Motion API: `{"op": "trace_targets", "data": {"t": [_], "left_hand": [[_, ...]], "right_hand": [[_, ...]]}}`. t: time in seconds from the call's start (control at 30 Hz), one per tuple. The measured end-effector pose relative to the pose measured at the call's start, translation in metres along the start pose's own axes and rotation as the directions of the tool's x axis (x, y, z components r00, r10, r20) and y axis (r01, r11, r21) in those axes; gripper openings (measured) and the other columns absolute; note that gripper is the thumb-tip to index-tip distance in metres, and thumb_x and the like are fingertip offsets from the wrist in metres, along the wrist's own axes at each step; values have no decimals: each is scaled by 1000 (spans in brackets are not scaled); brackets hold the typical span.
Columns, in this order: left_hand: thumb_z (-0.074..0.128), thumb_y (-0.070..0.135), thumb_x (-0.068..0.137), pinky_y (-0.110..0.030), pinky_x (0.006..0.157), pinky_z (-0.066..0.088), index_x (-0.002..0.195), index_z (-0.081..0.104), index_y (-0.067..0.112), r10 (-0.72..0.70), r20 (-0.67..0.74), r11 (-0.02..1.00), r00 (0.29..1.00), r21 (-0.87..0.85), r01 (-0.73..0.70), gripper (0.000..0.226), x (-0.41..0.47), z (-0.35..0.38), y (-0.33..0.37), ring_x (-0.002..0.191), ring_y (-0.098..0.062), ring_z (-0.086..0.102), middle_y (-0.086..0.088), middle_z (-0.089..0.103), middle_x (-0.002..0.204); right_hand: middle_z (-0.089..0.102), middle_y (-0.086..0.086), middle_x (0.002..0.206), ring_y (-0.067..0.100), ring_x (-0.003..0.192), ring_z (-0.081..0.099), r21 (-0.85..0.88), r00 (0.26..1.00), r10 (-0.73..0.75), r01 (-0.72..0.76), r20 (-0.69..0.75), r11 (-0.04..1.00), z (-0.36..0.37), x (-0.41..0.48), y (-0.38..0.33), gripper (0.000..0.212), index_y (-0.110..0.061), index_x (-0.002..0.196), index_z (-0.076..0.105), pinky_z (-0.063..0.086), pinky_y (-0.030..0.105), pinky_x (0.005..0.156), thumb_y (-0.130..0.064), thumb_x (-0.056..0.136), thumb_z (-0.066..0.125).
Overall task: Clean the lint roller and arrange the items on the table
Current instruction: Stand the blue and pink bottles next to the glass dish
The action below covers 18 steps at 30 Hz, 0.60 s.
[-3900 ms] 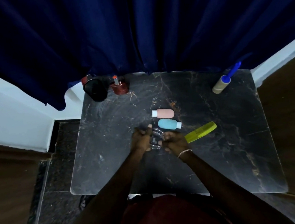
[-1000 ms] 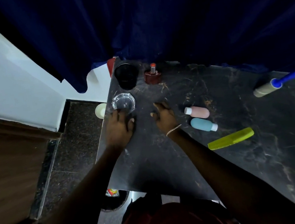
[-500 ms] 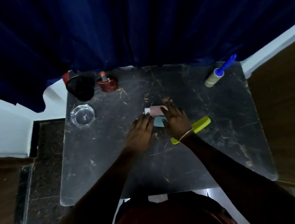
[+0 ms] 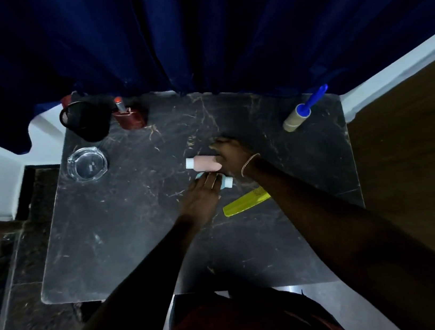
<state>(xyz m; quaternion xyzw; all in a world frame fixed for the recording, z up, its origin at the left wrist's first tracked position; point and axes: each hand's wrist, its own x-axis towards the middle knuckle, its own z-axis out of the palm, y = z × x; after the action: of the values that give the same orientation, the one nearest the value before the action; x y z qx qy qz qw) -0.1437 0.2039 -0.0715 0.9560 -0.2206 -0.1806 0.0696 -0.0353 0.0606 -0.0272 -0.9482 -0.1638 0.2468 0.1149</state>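
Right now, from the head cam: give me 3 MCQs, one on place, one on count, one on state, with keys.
1. Where does the lint roller lie on the table?
A. far right corner
B. near left corner
C. inside the glass dish

2. How many small bottles lie at the hands?
A. one
B. two
C. four

3. What is the right hand doing?
A. lifting the comb
B. closing on the pink bottle
C. hanging off the table

Key: 1 A, it sits by the curtain at the right edge. 2 B, the pink bottle and the blue bottle. 3 B, its fingers cover the pink bottle's end; how firm the grip is cannot be told.
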Motion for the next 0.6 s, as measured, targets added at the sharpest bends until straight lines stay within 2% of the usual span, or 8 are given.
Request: {"op": "trace_targets", "data": {"t": [0.2,0.3,0.4,0.5,0.6], "left_hand": [[44,17,101,-51,115,37,152,39,13,-54,-5,998,999,21,54,51,10,3,4,140,-34,44,-11,43,154],[45,15,99,-53,110,42,149,43,12,-67,-24,994,997,88,69,50,11,0,8,135,-34,49,-12,49,149],[53,17,94,-48,98,53,138,58,11,-45,-73,983,996,175,58,45,6,-2,11,120,-32,63,-9,64,134],[69,23,83,-44,90,58,127,69,12,-7,-161,975,987,219,42,46,-3,5,8,108,-27,70,-7,71,124],[57,23,84,-38,87,58,123,72,13,-7,-260,975,966,211,64,42,-13,9,3,98,-22,72,-2,75,113]], "right_hand": [[48,12,149,28,138,46,53,999,-26,28,-41,998,10,10,6,44,-6,138,57,35,32,116,-14,95,55],[48,9,149,28,136,49,51,996,-23,27,-84,998,17,7,12,42,-7,136,59,40,36,112,-14,95,53],[50,8,147,30,130,54,32,992,-27,32,-125,999,20,1,17,40,-7,133,61,46,38,105,-14,94,54],[54,9,142,32,127,54,15,981,-41,45,-192,999,22,-6,21,39,-7,130,63,46,37,103,-16,92,58],[58,15,138,31,125,57,137,978,27,1,-207,991,26,-11,21,34,-6,125,66,45,34,103,-15,95,55]]}}
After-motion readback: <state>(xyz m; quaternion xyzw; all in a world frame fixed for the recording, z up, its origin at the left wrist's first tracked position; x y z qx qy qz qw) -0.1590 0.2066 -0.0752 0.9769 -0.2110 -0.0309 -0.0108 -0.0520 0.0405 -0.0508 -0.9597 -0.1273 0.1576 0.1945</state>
